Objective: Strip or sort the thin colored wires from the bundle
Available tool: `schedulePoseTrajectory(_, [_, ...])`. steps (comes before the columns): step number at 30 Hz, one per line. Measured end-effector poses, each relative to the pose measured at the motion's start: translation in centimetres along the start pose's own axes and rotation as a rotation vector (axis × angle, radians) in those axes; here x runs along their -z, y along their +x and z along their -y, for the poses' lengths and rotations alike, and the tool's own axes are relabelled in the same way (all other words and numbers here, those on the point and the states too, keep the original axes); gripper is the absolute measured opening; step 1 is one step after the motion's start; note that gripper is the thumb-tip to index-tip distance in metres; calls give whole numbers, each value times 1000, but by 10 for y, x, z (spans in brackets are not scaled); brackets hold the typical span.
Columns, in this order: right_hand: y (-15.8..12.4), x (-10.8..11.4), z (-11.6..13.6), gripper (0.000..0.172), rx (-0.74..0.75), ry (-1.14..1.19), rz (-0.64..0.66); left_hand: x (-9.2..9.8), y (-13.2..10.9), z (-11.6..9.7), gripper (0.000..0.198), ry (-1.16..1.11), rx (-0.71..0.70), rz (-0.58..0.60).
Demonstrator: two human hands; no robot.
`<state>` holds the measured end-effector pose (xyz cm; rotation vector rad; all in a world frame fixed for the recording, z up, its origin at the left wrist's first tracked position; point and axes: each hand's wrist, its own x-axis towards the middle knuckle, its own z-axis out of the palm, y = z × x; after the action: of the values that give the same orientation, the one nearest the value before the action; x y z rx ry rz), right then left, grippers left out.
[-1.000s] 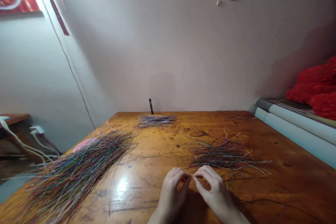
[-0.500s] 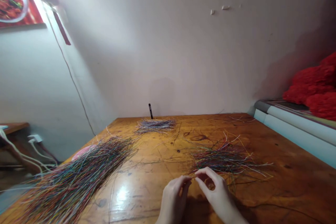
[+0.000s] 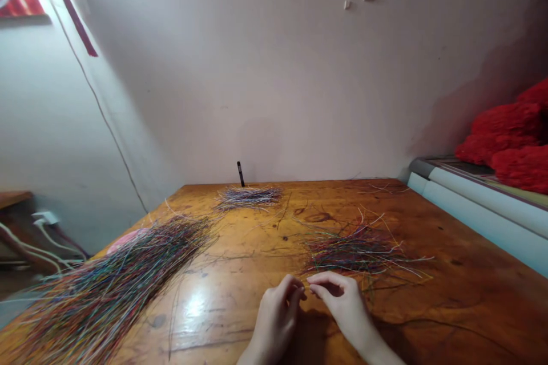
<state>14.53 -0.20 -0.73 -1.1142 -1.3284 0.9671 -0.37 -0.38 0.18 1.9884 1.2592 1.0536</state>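
My left hand [image 3: 277, 308] and my right hand [image 3: 342, 299] meet above the wooden table [image 3: 240, 285], fingertips nearly touching. Each pinches thumb against forefinger on a thin yellowish wire [image 3: 306, 287], of which only a short bit shows in the gap. Just beyond my right hand lies a loose heap of short coloured wires [image 3: 355, 251]. A big bundle of long multicoloured wires [image 3: 115, 279] spreads over the table's left side. Farther back is a smaller pile of whitish and purple wires [image 3: 249, 198].
A black pen [image 3: 240, 174] stands upright at the table's back edge by the wall. Something pink [image 3: 126, 239] shows behind the long bundle. At right, red fluffy material [image 3: 509, 137] sits on a pale-sided surface [image 3: 479, 199]. A white plug with cables [image 3: 45, 218] is at far left.
The view has shifted slightly, so everything sits a little further left and higher. My hands stay close together, and my left fingers have curled in more around the wire.
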Motion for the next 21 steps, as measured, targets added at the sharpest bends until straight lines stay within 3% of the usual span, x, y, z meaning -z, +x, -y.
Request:
schedulePoseTrajectory(8, [1,-2,1,37,-86,263,-25,2,3,-5,20,-39,26,-31])
schedulePoseTrajectory(16, [1,-2,0,33,-78,221,18,-2,0,7,11,152,-26,-18])
schedulePoseTrajectory(21, [-1,0,-1,29,36,68,-5,-1,0,7,11,207,-17,-8])
